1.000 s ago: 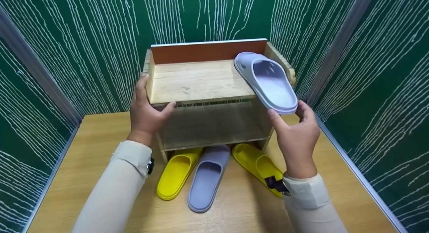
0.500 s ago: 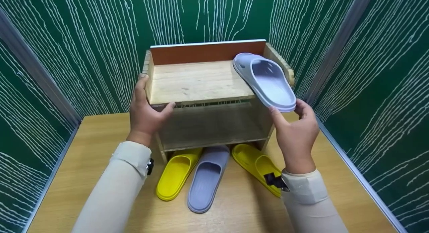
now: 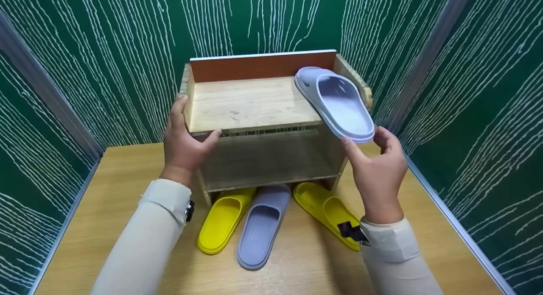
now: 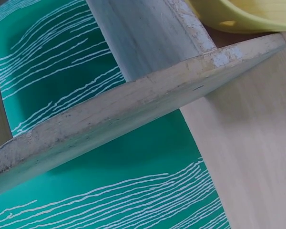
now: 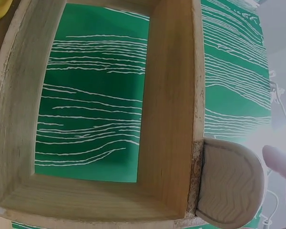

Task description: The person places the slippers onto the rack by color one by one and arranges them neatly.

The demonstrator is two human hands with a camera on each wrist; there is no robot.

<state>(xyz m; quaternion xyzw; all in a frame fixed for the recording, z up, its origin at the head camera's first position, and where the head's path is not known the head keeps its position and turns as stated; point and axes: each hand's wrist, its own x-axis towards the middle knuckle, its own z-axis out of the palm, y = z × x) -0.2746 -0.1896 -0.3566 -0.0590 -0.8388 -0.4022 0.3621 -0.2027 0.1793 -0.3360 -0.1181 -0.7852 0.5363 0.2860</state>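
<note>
My left hand [image 3: 184,138] holds the left side of a small wooden shoe rack [image 3: 250,104], thumb at the top shelf's front edge and fingers along the side panel. At the right end of that shelf lies a lavender clog [image 3: 345,110], toe toward the back and heel sticking out past the front edge. The thumb and fingers of my right hand [image 3: 377,172] pinch its heel from both sides. In the right wrist view, the clog's ridged sole [image 5: 231,183] shows beyond the shelf edge. The left wrist view shows the rack's side panel [image 4: 133,102] close up.
Below the rack, on the wooden tabletop [image 3: 127,227], lie a yellow clog [image 3: 220,223], a second lavender clog [image 3: 261,231] and another yellow clog [image 3: 326,206], partly behind my right wrist. Green walls [image 3: 479,117] with white drip lines stand close on three sides.
The lavender clog and my right hand first rise very slightly; then the hand shifts a little right and down at the heel. My left hand and the rack stay nearly in place.
</note>
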